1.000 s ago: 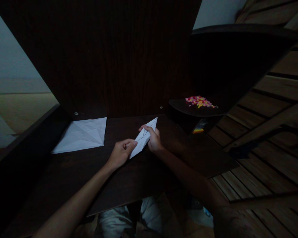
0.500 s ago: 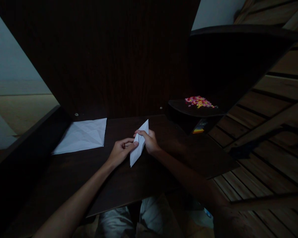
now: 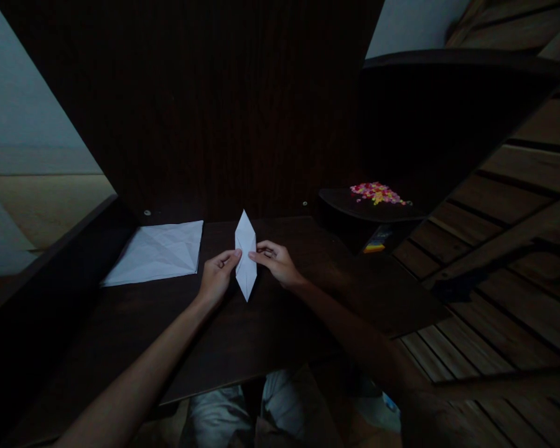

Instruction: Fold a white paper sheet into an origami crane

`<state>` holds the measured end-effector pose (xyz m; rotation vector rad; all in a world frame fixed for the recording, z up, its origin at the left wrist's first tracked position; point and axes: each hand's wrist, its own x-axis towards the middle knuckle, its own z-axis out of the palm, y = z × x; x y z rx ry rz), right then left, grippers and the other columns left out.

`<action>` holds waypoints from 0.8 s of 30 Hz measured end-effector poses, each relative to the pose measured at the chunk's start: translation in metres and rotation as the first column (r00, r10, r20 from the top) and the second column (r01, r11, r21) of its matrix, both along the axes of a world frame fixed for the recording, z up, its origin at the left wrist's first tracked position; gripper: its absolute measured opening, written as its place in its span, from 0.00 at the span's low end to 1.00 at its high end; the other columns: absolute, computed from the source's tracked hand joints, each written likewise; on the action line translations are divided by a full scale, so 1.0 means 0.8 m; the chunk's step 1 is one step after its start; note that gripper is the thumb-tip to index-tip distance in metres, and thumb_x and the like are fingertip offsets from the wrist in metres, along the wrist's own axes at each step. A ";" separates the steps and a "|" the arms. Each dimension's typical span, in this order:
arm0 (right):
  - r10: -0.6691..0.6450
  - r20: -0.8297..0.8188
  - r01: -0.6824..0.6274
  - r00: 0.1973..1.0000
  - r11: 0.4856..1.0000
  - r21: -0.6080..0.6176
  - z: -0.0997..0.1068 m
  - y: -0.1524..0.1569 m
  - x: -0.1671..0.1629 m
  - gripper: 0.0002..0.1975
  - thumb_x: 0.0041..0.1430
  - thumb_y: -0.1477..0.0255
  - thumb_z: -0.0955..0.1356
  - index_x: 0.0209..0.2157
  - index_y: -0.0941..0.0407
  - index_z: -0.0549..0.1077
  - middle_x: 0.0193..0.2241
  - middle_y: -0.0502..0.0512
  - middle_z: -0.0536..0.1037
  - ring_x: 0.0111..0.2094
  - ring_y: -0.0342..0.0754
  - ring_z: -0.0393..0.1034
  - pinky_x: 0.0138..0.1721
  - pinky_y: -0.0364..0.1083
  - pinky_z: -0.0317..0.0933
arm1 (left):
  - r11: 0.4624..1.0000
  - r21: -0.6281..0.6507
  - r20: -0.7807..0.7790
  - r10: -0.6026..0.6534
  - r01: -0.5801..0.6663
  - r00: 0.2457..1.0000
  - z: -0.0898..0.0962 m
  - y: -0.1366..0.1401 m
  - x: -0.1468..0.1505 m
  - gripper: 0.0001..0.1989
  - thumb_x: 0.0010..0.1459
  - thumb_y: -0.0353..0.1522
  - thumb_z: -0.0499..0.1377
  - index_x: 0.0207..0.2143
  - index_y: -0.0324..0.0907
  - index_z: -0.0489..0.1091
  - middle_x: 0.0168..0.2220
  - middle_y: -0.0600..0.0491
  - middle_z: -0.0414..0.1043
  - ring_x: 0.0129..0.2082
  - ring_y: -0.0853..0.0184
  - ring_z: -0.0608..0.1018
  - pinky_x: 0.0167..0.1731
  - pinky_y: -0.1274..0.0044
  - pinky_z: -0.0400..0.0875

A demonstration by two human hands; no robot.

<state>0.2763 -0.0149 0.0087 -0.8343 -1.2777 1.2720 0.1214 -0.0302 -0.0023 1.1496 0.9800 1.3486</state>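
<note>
A folded white paper (image 3: pixel 246 267), long and narrow with a point at each end, stands nearly upright in view above the dark desk. My left hand (image 3: pixel 217 271) pinches its left edge between thumb and fingers. On the opposite edge my right hand (image 3: pixel 279 261) grips it, thumb on the front face and fingers behind. Crease lines run across its face near both points. To the left lies a stack of creased white paper sheets (image 3: pixel 161 252), apart from both hands.
A pile of small pink, red and yellow pieces (image 3: pixel 378 193) sits on a dark corner shelf (image 3: pixel 336 202) at right. Below that shelf is a small item with a yellow band (image 3: pixel 374 242). A dark side board (image 3: pixel 51 242) edges the desk (image 3: pixel 205 348) on the left.
The folded paper has turned from slanted to upright and shifted left. My right hand has moved from across its upper part to its right edge.
</note>
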 end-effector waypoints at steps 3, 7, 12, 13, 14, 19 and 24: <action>-0.027 0.038 0.026 0.999 0.999 0.025 -0.004 0.002 0.000 0.11 0.40 0.68 0.75 0.27 0.57 0.75 0.26 0.49 0.75 0.28 0.43 0.68 0.32 0.43 0.62 | 1.000 0.020 -0.063 0.015 -0.014 0.998 -0.001 0.001 -0.001 0.18 0.48 0.43 0.64 0.36 0.39 0.77 0.33 0.50 0.78 0.32 0.63 0.77 0.35 0.75 0.68; -0.059 0.060 0.056 0.996 0.998 0.040 -0.008 0.006 0.003 0.10 0.40 0.69 0.74 0.26 0.58 0.76 0.25 0.50 0.76 0.27 0.43 0.69 0.31 0.43 0.63 | 0.998 0.052 -0.202 0.038 -0.028 0.979 0.006 0.000 -0.003 0.16 0.48 0.43 0.64 0.33 0.39 0.78 0.32 0.50 0.79 0.33 0.63 0.77 0.35 0.75 0.68; -0.088 0.049 0.086 0.995 0.995 0.045 -0.008 0.005 0.004 0.11 0.37 0.69 0.75 0.26 0.58 0.75 0.22 0.49 0.74 0.24 0.42 0.67 0.29 0.43 0.62 | 0.999 0.018 -0.237 -0.044 0.050 0.971 0.016 -0.002 -0.007 0.17 0.43 0.42 0.67 0.32 0.39 0.78 0.31 0.50 0.79 0.31 0.63 0.77 0.33 0.75 0.70; -0.088 0.044 0.087 0.995 0.995 0.042 -0.008 0.005 0.004 0.11 0.37 0.69 0.75 0.26 0.58 0.75 0.21 0.49 0.74 0.24 0.42 0.67 0.29 0.43 0.62 | 0.998 -0.002 -0.230 -0.063 0.064 0.971 0.017 -0.002 -0.008 0.17 0.42 0.42 0.68 0.32 0.39 0.77 0.31 0.49 0.79 0.30 0.63 0.77 0.33 0.74 0.70; -0.088 0.036 0.087 0.995 0.996 0.037 -0.007 0.004 0.003 0.11 0.37 0.70 0.75 0.26 0.58 0.75 0.21 0.49 0.74 0.24 0.42 0.67 0.29 0.42 0.62 | 0.997 -0.019 -0.224 -0.080 0.078 0.971 0.017 -0.001 -0.010 0.17 0.41 0.42 0.68 0.31 0.38 0.77 0.31 0.49 0.79 0.30 0.63 0.77 0.33 0.74 0.70; -0.070 -0.023 0.070 0.997 0.997 -0.025 -0.005 0.000 -0.001 0.12 0.36 0.71 0.76 0.26 0.58 0.75 0.20 0.48 0.74 0.23 0.41 0.67 0.28 0.42 0.61 | 0.990 -0.035 -0.186 -0.138 0.134 0.973 0.010 0.005 -0.017 0.14 0.41 0.39 0.69 0.26 0.37 0.77 0.26 0.50 0.77 0.26 0.67 0.76 0.30 0.76 0.68; -0.043 -0.056 0.039 0.998 0.997 -0.071 -0.004 -0.001 -0.002 0.13 0.35 0.70 0.76 0.25 0.59 0.74 0.17 0.47 0.72 0.19 0.40 0.64 0.22 0.42 0.58 | 0.988 -0.001 -0.167 -0.154 0.156 0.974 0.008 0.007 -0.017 0.12 0.42 0.38 0.68 0.20 0.37 0.75 0.20 0.53 0.72 0.21 0.70 0.71 0.24 0.78 0.64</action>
